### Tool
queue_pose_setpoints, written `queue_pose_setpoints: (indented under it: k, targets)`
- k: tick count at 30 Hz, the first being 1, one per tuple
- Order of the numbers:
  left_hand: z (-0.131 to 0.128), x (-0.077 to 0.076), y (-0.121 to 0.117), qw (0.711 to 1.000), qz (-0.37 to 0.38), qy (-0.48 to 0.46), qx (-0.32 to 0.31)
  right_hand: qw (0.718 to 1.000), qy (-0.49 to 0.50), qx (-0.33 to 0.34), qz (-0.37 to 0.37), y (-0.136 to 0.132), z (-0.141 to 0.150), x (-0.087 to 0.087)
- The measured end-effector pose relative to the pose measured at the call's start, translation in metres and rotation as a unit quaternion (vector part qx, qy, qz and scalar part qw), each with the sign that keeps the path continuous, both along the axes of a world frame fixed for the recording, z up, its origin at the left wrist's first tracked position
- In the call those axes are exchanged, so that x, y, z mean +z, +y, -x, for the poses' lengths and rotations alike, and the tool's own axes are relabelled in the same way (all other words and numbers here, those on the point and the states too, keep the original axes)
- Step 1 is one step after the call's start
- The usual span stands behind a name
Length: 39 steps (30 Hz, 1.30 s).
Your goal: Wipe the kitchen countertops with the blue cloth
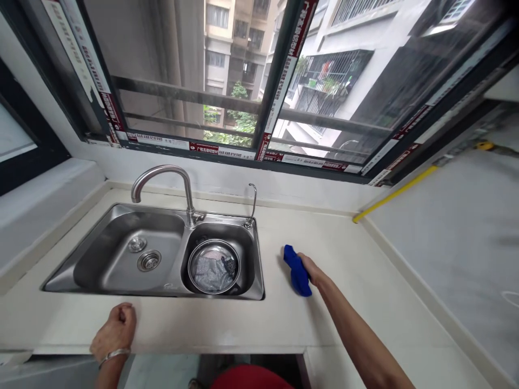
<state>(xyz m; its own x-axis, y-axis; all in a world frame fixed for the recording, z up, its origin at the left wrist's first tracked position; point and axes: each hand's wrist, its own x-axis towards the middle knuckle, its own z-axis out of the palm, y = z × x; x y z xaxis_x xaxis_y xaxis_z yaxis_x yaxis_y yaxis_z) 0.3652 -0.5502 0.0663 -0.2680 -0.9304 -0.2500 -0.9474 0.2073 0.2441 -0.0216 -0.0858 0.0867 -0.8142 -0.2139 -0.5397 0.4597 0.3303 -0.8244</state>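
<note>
In my right hand (311, 268) is a bunched blue cloth (298, 272), held against or just above the pale countertop (344, 302) to the right of the sink. The cloth hangs out on both sides of my fingers, which are partly hidden behind it. My left hand (115, 329), with a bracelet at the wrist, is at the counter's front edge below the left basin. Its fingers are curled into a loose fist, and nothing shows in them.
A steel double sink (170, 290) has a curved faucet (187, 189) and a thin small tap (253, 200) behind it. A round metal strainer (190, 265) with a plastic packet sits in the right basin. Windows (194, 97) rise behind; a yellow pipe (397, 194) runs along the right wall.
</note>
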Motion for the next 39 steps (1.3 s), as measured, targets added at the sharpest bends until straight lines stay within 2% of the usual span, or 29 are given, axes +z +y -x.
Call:
queue_pose_setpoints:
  k: [2, 4, 8, 10, 13, 14, 20, 24, 28, 33, 39]
  targets:
    - [0.0, 0.0, 0.0, 1.0, -0.003, 0.002, -0.002, 0.994, 0.077, -0.012, -0.076, 0.013, 0.001, -0.001]
    - [0.0, 0.0, 0.001, 1.0, -0.006, 0.005, 0.003, 0.974, 0.158, 0.017, -0.16, 0.019, -0.007, -0.011]
    - [0.002, 0.004, 0.004, 1.0, -0.006, 0.004, 0.004, 0.899, 0.27, 0.118, -0.325, 0.015, -0.033, -0.05]
    - [0.003, 0.007, 0.006, 1.0, -0.006, -0.005, -0.001, 0.869, 0.303, 0.127, -0.37, 0.008, -0.037, -0.065]
    - [0.004, 0.009, 0.006, 1.0, -0.01, -0.015, -0.003, 0.813, 0.362, 0.145, -0.433, -0.009, -0.022, -0.071]
    - [0.004, 0.008, 0.006, 1.0, -0.011, -0.018, -0.003, 0.805, 0.371, 0.147, -0.44, -0.016, -0.013, -0.07]
    - [0.004, 0.003, 0.003, 0.999, -0.028, -0.043, 0.01, 0.821, 0.346, 0.135, -0.434, -0.064, 0.057, -0.063]
    - [0.005, 0.0, 0.003, 0.998, -0.03, -0.055, 0.029, 0.816, 0.354, 0.154, -0.429, -0.102, 0.098, -0.067]
    - [0.007, 0.0, 0.004, 0.997, -0.026, -0.059, 0.045, 0.804, 0.382, 0.19, -0.414, -0.143, 0.125, -0.072]
    - [0.01, 0.003, 0.006, 0.997, -0.005, -0.067, 0.049, 0.777, 0.426, 0.239, -0.397, -0.169, 0.129, -0.073]
    - [0.012, 0.007, 0.008, 0.996, 0.001, -0.074, 0.043, 0.781, 0.431, 0.196, -0.408, -0.155, 0.086, -0.071]
